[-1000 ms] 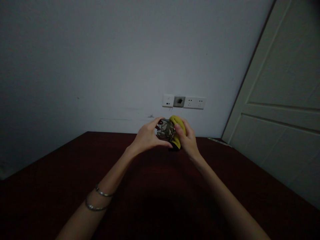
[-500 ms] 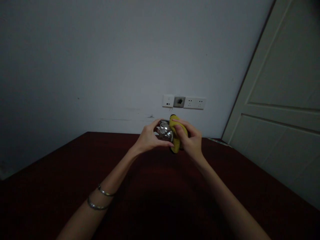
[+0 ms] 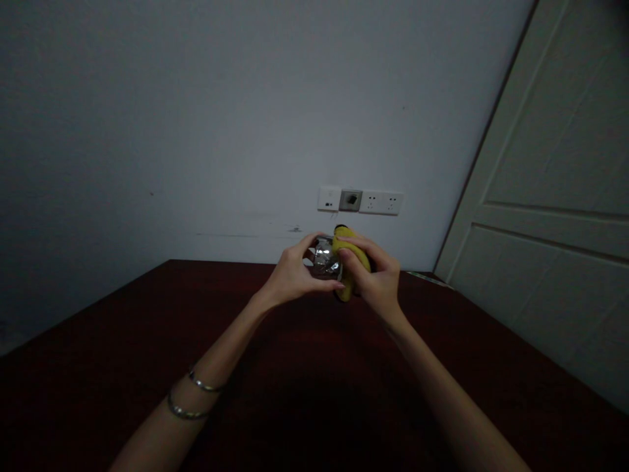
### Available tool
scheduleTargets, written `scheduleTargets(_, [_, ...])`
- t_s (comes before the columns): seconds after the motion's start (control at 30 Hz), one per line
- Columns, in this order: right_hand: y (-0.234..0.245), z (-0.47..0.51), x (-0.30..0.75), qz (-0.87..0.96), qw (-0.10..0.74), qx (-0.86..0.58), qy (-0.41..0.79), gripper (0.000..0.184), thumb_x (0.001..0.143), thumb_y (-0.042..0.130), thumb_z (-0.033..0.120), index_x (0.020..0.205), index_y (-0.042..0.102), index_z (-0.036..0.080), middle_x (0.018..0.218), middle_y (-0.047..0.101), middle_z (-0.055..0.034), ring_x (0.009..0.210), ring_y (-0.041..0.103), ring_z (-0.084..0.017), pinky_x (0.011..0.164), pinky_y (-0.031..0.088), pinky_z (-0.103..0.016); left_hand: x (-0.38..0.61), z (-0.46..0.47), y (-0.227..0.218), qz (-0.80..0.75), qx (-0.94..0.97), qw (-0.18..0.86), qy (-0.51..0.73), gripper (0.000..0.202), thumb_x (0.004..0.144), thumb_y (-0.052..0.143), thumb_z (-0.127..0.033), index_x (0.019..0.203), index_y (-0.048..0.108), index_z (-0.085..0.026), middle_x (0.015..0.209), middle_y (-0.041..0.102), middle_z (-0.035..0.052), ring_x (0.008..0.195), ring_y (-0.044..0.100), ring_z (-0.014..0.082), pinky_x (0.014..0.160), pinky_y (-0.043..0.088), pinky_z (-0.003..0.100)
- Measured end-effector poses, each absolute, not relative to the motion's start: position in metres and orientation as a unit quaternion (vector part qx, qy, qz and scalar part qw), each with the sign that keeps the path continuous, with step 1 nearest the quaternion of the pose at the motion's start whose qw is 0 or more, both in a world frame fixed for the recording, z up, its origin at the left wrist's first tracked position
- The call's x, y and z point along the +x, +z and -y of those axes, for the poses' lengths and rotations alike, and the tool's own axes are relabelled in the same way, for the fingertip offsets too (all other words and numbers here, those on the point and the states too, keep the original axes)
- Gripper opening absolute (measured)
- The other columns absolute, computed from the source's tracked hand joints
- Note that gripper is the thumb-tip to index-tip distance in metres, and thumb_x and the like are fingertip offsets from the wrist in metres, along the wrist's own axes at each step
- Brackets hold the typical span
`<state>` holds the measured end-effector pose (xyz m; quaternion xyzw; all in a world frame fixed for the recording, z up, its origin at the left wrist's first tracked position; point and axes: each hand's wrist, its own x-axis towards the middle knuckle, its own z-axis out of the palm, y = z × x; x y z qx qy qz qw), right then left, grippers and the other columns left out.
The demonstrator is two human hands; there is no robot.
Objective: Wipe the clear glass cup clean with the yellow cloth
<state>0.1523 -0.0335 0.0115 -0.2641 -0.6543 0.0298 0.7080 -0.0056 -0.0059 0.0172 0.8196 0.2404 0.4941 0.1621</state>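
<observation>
Beside yellow cloth [image 3: 348,240], the left hand [image 3: 293,274] holds something shiny [image 3: 324,255], any lettering illegible.

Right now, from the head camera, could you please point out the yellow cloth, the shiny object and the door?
Cloth [image 3: 354,249]: head view, on its yellow upper part.
Shiny object [image 3: 325,258]: head view, on its bright face.
Door [image 3: 550,227]: head view, on its middle rail.

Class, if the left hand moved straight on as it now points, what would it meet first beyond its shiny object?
Probably the yellow cloth-like item held in the right hand, though depth is unclear here.
</observation>
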Motion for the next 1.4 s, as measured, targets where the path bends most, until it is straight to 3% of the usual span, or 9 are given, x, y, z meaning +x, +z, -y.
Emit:
scheduleTargets(0.17, [0.014,0.029,0.152,0.623,0.711,-0.302,0.124,0.015,0.076,0.066,0.033,0.083,0.071,0.022,0.087,0.074,-0.0015,0.083,0.068,-0.018,0.079,0.054,-0.034,-0.007,0.000,0.014,-0.251,0.822,0.172,0.482,0.083,0.052,0.082,-0.040,0.124,0.046,-0.018,0.117,0.059,0.0104,0.095,0.062,0.0240,0.078,0.053,0.037])
scheduleTargets(0.4, [0.009,0.031,0.149,0.674,0.683,-0.278,0.047,0.013,0.075,0.067,0.027,0.087,0.071,0.027,0.100,0.073,-0.0012,0.110,0.060,-0.022,0.099,0.044,-0.043,-0.007,-0.004,0.012,-0.250,0.815,0.155,0.499,0.078,0.057,0.080,-0.038,0.124,0.046,-0.017,0.120,0.058,0.0124,0.105,0.059,0.0260,0.089,0.049,0.042])
scheduleTargets(0.57, [0.012,0.023,0.151,0.603,0.718,-0.317,0.143,0.018,0.073,0.068,0.035,0.083,0.071,0.021,0.088,0.074,-0.0037,0.085,0.068,-0.020,0.080,0.053,-0.036,-0.007,-0.004,0.010,-0.241,0.822,0.163,0.490,0.084,0.054,0.081,-0.038,0.126,0.044,-0.016,0.121,0.057,0.0121,0.105,0.058,0.0256,0.089,0.050,0.041])
scheduleTargets(0.67, [0.012,0.020,0.153,0.591,0.718,-0.327,0.169,0.023,0.072,0.068,0.039,0.083,0.071,0.019,0.087,0.074,-0.0043,0.081,0.068,-0.020,0.076,0.054,-0.035,-0.007,-0.004,0.009,-0.231,0.826,0.167,0.486,0.084,0.054,0.081,-0.038,0.126,0.044,-0.016,0.121,0.057,0.0115,0.108,0.057,0.0249,0.092,0.049,0.041])
scheduleTargets(0.9, [0.008,0.029,0.155,0.654,0.699,-0.284,0.054,0.013,0.074,0.068,0.030,0.086,0.072,0.025,0.094,0.074,-0.0016,0.096,0.066,-0.021,0.090,0.049,-0.038,-0.007,0.001,0.012,-0.230,0.821,0.199,0.484,0.083,0.055,0.081,-0.037,0.126,0.043,-0.018,0.124,0.055,0.0124,0.109,0.057,0.0271,0.093,0.048,0.045])
scheduleTargets(1.07, [0.010,0.019,0.158,0.603,0.726,-0.305,0.130,0.021,0.074,0.066,0.040,0.084,0.071,0.022,0.087,0.074,-0.0034,0.080,0.068,-0.020,0.075,0.054,-0.035,-0.007,0.002,0.013,-0.194,0.835,0.194,0.476,0.085,0.053,0.082,-0.036,0.127,0.044,-0.020,0.126,0.054,0.0120,0.113,0.054,0.0276,0.093,0.048,0.043])
scheduleTargets(1.2, [0.010,0.018,0.159,0.598,0.725,-0.310,0.144,0.023,0.072,0.067,0.041,0.085,0.072,0.021,0.089,0.074,-0.0038,0.082,0.068,-0.020,0.077,0.055,-0.036,-0.008,0.001,0.014,-0.198,0.844,0.168,0.469,0.086,0.053,0.082,-0.038,0.128,0.044,-0.020,0.128,0.052,0.0116,0.113,0.054,0.0273,0.097,0.046,0.044])
scheduleTargets(1.4, [0.014,0.037,0.157,0.680,0.679,-0.278,0.008,0.015,0.073,0.068,0.029,0.087,0.073,0.027,0.096,0.073,-0.0013,0.095,0.066,-0.022,0.090,0.050,-0.041,-0.009,0.001,0.015,-0.214,0.841,0.145,0.476,0.086,0.055,0.082,-0.039,0.128,0.042,-0.020,0.129,0.052,0.0115,0.112,0.055,0.0270,0.096,0.046,0.043])
